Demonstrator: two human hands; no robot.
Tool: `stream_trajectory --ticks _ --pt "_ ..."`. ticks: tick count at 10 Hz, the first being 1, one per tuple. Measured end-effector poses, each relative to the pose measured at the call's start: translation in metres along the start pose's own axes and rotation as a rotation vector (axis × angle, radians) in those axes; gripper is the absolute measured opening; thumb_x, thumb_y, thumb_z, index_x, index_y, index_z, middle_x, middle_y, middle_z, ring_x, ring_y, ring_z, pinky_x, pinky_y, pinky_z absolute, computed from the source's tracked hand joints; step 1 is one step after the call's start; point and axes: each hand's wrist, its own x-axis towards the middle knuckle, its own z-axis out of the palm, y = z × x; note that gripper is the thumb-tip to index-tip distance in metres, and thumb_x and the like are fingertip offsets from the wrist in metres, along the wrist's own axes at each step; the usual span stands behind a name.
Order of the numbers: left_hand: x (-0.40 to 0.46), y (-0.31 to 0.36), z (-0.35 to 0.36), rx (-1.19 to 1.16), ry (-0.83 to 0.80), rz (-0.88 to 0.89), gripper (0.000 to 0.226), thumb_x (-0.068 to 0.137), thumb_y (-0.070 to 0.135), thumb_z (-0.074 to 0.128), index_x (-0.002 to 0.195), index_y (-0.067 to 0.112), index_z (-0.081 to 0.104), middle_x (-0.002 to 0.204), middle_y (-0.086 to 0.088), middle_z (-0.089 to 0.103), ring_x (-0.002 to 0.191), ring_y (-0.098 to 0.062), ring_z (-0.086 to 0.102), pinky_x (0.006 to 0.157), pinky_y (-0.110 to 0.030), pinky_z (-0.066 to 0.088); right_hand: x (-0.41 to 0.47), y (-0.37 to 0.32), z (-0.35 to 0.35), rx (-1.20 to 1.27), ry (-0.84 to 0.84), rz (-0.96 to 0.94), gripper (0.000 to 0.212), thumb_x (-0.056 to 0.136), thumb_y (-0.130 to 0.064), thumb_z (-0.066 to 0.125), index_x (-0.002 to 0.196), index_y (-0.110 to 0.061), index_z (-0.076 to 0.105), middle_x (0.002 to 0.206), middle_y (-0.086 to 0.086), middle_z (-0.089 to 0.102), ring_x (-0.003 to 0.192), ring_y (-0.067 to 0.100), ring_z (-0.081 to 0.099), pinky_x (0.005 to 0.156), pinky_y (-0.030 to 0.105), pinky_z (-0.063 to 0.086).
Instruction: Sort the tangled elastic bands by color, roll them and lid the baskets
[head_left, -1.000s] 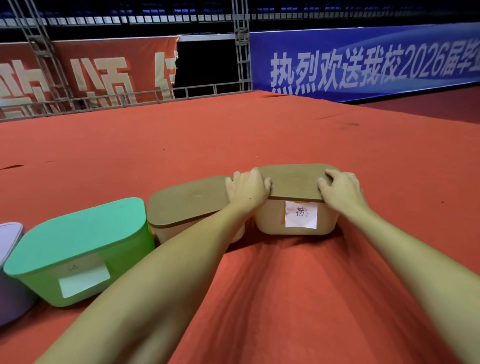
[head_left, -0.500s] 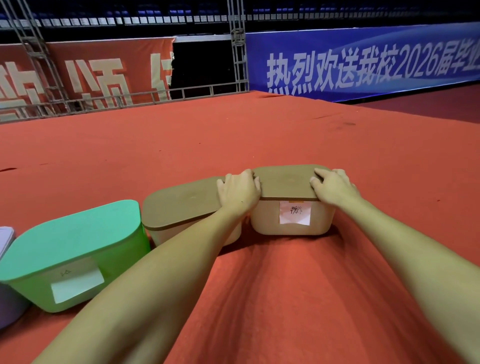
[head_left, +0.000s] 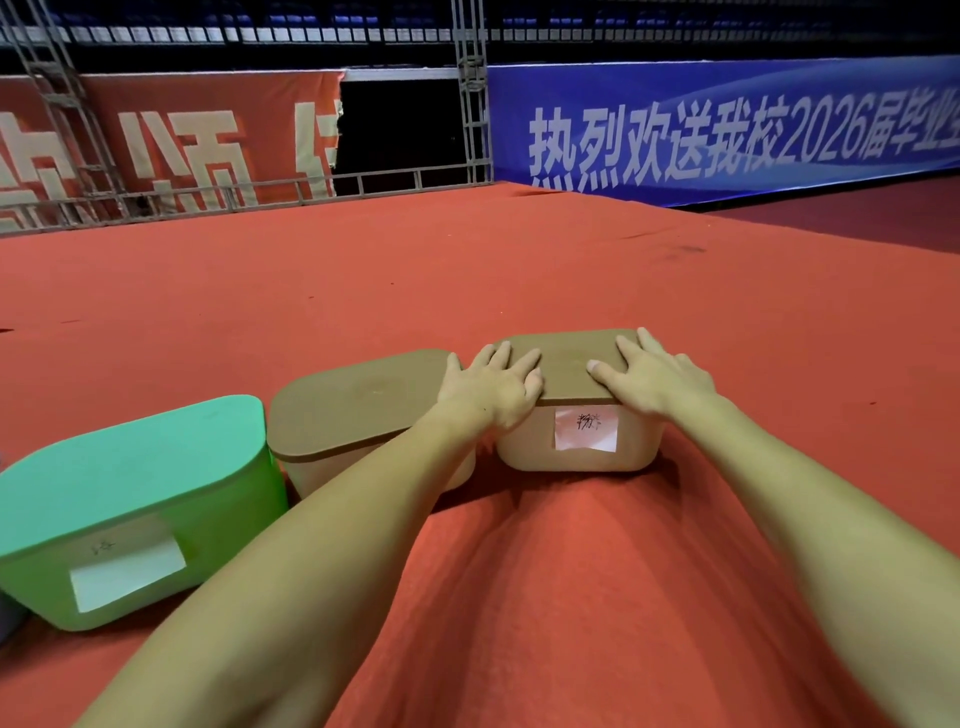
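— While both arms reach out, where have the hands landed?

— From the head view, on the brown lid (head_left: 569, 364) of the right-hand beige basket (head_left: 579, 441). Left hand (head_left: 491, 387) lies at the lid's left end, fingers spread and slightly bent, fingertips pressing the top, gripping nothing. Right hand (head_left: 657, 382) lies flat at the right end, fingers straight and fanned, thumb pointing inward along the lid.

— Is the lid seated?

— It sits on the basket; I cannot tell if it is fully down. A pink label (head_left: 586, 428) with handwriting is on the front wall.

— And the others?

— Just beside it to the left, a second beige basket (head_left: 332, 467) with its own brown lid (head_left: 358, 402), partly hidden by the left forearm. Next left, a green basket (head_left: 140, 571) with a green lid (head_left: 135, 467) and a white label (head_left: 127, 574). All stand in a row on the red carpet (head_left: 519, 270)
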Motion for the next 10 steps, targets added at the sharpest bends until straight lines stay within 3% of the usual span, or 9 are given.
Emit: stream_trajectory --ticks 3,4,5,6,7,8,9,10 --pt "0.002 0.001 0.007 -0.005 0.094 -0.020 0.060 0.107 0.051 0.012 0.165 0.042 0.026 0.175 0.000 0.025 0.163 -0.023 0.016 0.124 -0.068 0.013 0.002 -0.012 0.007 -0.071 0.049 0.051 0.086 0.090 -0.079 0.027 0.159 -0.027 0.038 0.171 -0.001 0.028 0.147 0.039 0.036 0.111 0.054 0.035" --pt "0.002 0.003 0.006 -0.035 0.098 -0.023 0.061 0.107 0.050 0.013 0.165 0.041 0.027 0.174 0.000 0.026 0.163 -0.023 0.016 0.124 -0.068 0.013 0.000 -0.017 0.007 -0.081 0.061 0.056 0.087 0.090 -0.079 0.027 0.158 -0.025 0.039 0.169 0.000 0.031 0.149 0.037 0.035 0.112 0.054 0.034" --pt "-0.001 0.003 0.005 -0.040 0.084 -0.025 0.060 0.107 0.050 0.014 0.164 0.040 0.029 0.173 -0.001 0.028 0.163 -0.023 0.017 0.123 -0.068 0.014 0.001 -0.014 0.010 -0.082 0.060 0.057 0.088 0.092 -0.079 0.023 0.161 -0.026 0.034 0.173 0.001 0.023 0.157 0.038 0.021 0.121 0.059 0.025" --pt "-0.011 0.004 -0.003 -0.178 0.195 0.012 0.050 0.104 0.048 0.036 0.146 0.032 0.057 0.154 -0.001 0.054 0.149 -0.023 0.043 0.114 -0.060 0.030 -0.003 -0.017 0.008 -0.121 0.038 0.061 0.082 0.098 -0.074 0.021 0.163 -0.025 0.031 0.174 0.006 0.019 0.159 0.042 0.012 0.124 0.059 0.017" --pt "-0.031 -0.003 -0.015 -0.412 0.411 -0.065 0.037 0.096 0.038 0.054 0.127 0.025 0.069 0.127 0.004 0.072 0.120 -0.023 0.066 0.091 -0.040 0.048 -0.011 -0.027 0.005 -0.276 0.133 0.043 0.061 0.106 -0.057 0.030 0.145 -0.017 0.056 0.153 0.019 0.045 0.139 0.044 0.036 0.111 0.051 0.035" --pt "-0.061 -0.014 -0.024 -0.277 0.510 -0.139 0.031 0.095 0.035 0.052 0.118 0.022 0.069 0.111 0.000 0.075 0.104 -0.029 0.070 0.078 -0.039 0.053 -0.024 -0.041 0.007 -0.398 0.298 -0.041 0.033 0.103 -0.029 0.045 0.122 -0.014 0.067 0.124 0.013 0.060 0.116 0.039 0.053 0.095 0.047 0.048" --pt "-0.094 -0.050 -0.020 -0.210 0.494 -0.163 0.031 0.099 0.042 0.049 0.118 0.020 0.062 0.111 -0.005 0.072 0.103 -0.034 0.069 0.078 -0.042 0.054 -0.043 -0.067 0.010 -0.234 0.291 -0.099 0.033 0.104 -0.034 0.048 0.125 -0.015 0.062 0.127 0.013 0.061 0.119 0.041 0.055 0.095 0.049 0.049" --pt "-0.132 -0.105 -0.014 -0.090 0.491 -0.191 0.048 0.099 0.057 0.041 0.128 0.025 0.062 0.126 -0.004 0.068 0.115 -0.033 0.067 0.091 -0.044 0.053 -0.062 -0.106 0.023 -0.162 0.242 -0.339 0.043 0.106 -0.047 0.046 0.139 -0.022 0.056 0.136 0.011 0.057 0.124 0.039 0.053 0.099 0.048 0.048"
